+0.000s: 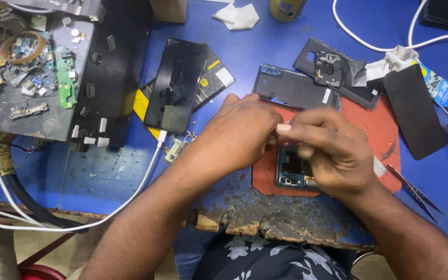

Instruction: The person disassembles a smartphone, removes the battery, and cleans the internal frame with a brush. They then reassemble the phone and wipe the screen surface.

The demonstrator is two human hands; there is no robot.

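My left hand (237, 136) and my right hand (333, 150) meet fingertip to fingertip over an opened dark phone body (292, 172) lying on a red mat (379, 129). The fingers of both hands are pinched together at the phone's top edge; what they pinch is hidden. The right hand covers most of the phone's right side. Just behind the hands lies a dark phone frame (294, 88), and further back a black back cover (338, 72) with a small circuit board on it.
A black phone (176, 85) lies screen up on the blue table, plugged into a white cable (130, 194). A grey tray (32, 78) of circuit parts sits far left. Tweezers (413, 189), a black glass panel (415, 111) and a tube (444, 88) lie right. The table's front edge (276, 223) is chipped.
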